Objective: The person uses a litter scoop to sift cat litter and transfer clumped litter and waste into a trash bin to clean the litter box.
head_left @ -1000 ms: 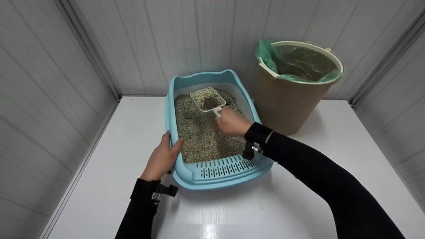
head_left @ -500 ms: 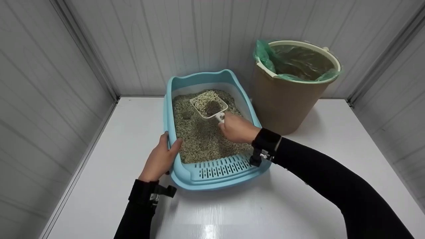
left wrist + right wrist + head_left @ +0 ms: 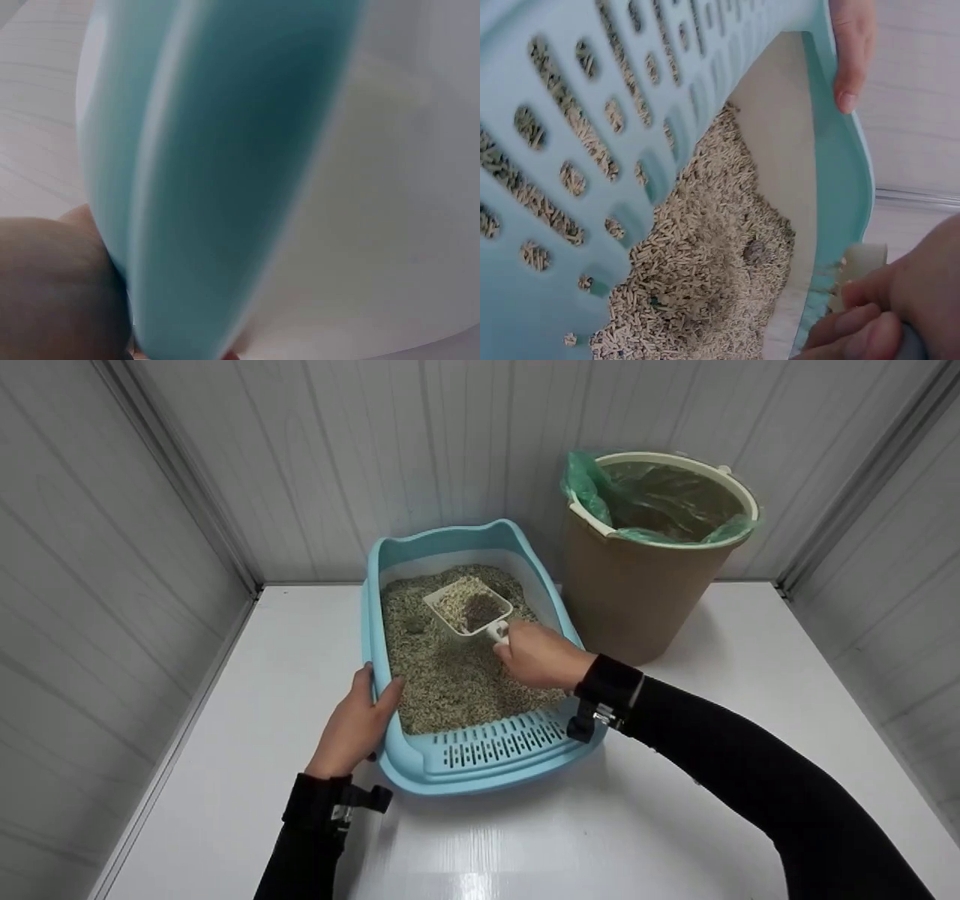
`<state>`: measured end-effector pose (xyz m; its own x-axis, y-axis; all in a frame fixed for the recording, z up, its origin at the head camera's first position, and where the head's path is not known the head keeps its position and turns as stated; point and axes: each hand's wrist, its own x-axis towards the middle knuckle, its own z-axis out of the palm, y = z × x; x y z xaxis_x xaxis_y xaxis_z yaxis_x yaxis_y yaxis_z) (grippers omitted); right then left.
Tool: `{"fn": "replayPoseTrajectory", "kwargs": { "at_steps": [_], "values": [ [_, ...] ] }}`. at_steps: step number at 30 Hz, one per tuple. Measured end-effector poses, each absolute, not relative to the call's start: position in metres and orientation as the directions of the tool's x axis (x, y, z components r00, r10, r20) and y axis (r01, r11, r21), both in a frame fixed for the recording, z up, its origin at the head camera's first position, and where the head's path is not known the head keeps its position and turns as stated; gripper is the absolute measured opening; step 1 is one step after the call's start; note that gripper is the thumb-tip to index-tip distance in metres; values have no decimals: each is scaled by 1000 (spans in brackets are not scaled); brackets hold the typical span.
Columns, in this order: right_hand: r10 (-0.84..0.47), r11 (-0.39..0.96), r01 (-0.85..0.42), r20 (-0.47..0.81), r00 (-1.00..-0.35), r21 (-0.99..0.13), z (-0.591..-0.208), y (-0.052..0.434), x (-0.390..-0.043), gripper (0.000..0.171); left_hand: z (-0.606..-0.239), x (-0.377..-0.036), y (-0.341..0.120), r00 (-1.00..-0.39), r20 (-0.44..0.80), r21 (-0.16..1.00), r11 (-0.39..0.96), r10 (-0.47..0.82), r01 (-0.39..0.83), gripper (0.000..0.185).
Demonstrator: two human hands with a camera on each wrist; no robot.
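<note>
A light blue litter box [image 3: 487,776] stands on the white table, filled with pellet litter [image 3: 465,690]. My left hand [image 3: 351,729] grips its left rim, thumb over the inner side and fingers outside. In the left wrist view the blue wall [image 3: 217,165] fills much of the frame beside the hand [image 3: 60,285]. My right hand [image 3: 544,655] holds the handle of a white litter scoop [image 3: 499,631] over the litter. Pale pellets and a dark clump [image 3: 484,609] lie in the scoop. The right wrist view shows curled fingers [image 3: 855,330] at the handle and a dark clump [image 3: 756,251] on the litter.
A brown bin [image 3: 637,600] with a green bag liner [image 3: 589,484] stands right behind the litter box. The slotted step [image 3: 495,746] forms the box's near end. Grey panel walls [image 3: 360,450] close off the back and both sides of the white table [image 3: 247,690].
The scoop and right hand have come slightly lower and nearer over the litter, with the clump still in the scoop. My left hand keeps its grip on the rim. The view has shifted a little.
</note>
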<state>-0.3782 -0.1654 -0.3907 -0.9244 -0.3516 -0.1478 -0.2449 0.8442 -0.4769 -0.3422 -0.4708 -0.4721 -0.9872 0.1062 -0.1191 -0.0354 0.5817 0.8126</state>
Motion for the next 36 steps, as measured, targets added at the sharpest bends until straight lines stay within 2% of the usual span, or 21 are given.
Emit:
{"fn": "replayPoseTrajectory", "kwargs": {
  "at_steps": [13, 20, 32, 36],
  "values": [
    [-291, 867, -214, -108, -951, -449, -389, -167, -381, 37, -470, -341, -477, -984, -132, 823, 566, 120, -42, 98],
    [-302, 871, -221, -124, -945, -438, -389, -162, -378, 50, -465, -346, -476, -977, -142, 822, 569, 160, -26, 90],
    [-336, 855, -253, -113, -935, -452, -391, -161, -374, 41, -467, -343, -474, -980, -151, 810, 584, 127, -49, 91],
    [-327, 855, -242, -113, -938, -459, -392, -160, -374, 45, -465, -344, -473, -982, -135, 813, 582, 131, -34, 90]
  ]
}}
